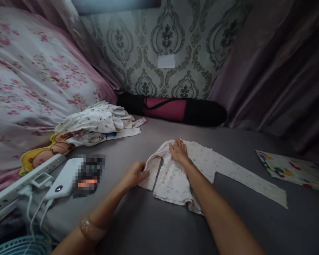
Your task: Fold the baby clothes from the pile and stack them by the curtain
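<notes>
A small white long-sleeved shirt (172, 180) with a faint print lies on the grey sheet (138, 219). One sleeve stretches out to the right; the other bends down at the left. My left hand (135, 173), with a bangle on the wrist, pinches the edge of that left sleeve. Resting on the shirt's upper part near the left shoulder, my right hand (178, 150) lies flat with its fingers extended.
A heap of clothes (95, 120) lies at the back left, near a yellow cushion (42, 156). Left are a power strip (23, 180), a white power bank (65, 179) and cables. A folded patterned cloth (292, 170) lies right; a long black and red bag (172, 109) lies along the wall.
</notes>
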A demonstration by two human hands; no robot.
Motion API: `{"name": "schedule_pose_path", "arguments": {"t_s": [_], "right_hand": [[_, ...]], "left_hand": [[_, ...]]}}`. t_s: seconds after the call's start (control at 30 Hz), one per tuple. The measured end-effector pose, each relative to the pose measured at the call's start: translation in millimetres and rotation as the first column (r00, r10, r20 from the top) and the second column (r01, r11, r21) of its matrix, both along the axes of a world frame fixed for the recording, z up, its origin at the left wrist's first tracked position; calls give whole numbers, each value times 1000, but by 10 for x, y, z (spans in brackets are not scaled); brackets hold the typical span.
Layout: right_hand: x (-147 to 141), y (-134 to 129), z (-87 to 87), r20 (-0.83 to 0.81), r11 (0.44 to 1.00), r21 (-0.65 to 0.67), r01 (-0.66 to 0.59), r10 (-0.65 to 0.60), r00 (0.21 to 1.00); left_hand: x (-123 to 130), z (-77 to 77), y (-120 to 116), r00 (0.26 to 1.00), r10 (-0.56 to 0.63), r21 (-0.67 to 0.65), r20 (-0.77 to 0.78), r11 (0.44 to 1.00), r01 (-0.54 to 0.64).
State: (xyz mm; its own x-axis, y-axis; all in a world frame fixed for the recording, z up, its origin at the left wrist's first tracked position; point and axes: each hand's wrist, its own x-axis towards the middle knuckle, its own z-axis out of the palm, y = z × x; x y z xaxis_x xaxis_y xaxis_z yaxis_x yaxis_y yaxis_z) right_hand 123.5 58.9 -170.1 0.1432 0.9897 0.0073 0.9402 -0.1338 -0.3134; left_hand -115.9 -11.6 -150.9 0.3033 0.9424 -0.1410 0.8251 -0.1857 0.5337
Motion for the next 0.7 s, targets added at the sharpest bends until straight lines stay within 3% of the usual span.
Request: {"name": "schedule_pose_path", "arguments": {"t_s": [0.17, 0.27, 0.33, 0.4, 0.53, 0.63, 0.7], "right_hand": [[-4, -23, -90, 49, 999, 50, -1, -1, 999], [-9, -37, -98, 77, 997, 76, -15, 9, 997], [-16, -47, -98, 95, 996, 88, -21, 13, 995], [-24, -53, -101, 110, 995, 94, -25, 15, 994], [-33, -49, -116, 132, 995, 92, -22, 10, 991], [-38, -44, -130, 149, 995, 102, -25, 9, 989], [-44, -49, -138, 165, 992, 124, -29, 8, 986]], "left_hand": [[-186, 313, 103, 992, 3, 266, -127, 963, 31], [-296, 446, 255, 962, 94, 527, -256, 848, 58], [-380, 411, 381, 946, 114, 632, -302, 767, 109], [-479, 286, 485, 924, 75, 612, -376, 768, 187], [-670, 23, 564, 885, 70, 434, -460, 888, 155], [-764, -3, 621, 939, 131, 334, -317, 942, -19], [-804, 36, 712, 945, 281, 272, -171, 935, -229]]}}
